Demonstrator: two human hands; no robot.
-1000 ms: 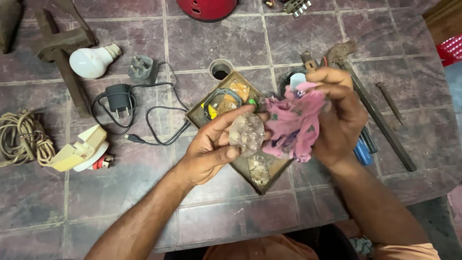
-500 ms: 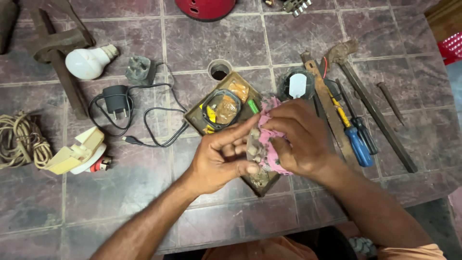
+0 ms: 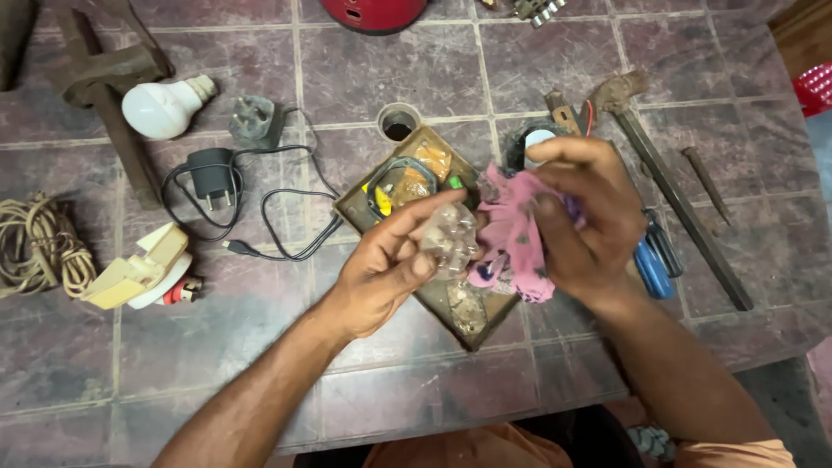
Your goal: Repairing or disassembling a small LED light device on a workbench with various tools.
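My left hand [image 3: 381, 273] pinches a clear bulb [image 3: 451, 241] while my right hand [image 3: 581, 217] squeezes a pink rag [image 3: 511, 238] beside it.

The tiled stone tabletop [image 3: 217, 347] is mottled purple-grey with pale grout lines. A crumpled cloth rag [image 3: 511, 238] is pink with dark smudges, beside a clear, dusty glass piece [image 3: 451, 243] over a rusty brown metal tray [image 3: 355, 212]. Elsewhere: a white bulb [image 3: 160, 107], a black charger with cable [image 3: 211, 173], a blue-handled screwdriver [image 3: 652, 269], and tan coiled rope [image 3: 35, 243].
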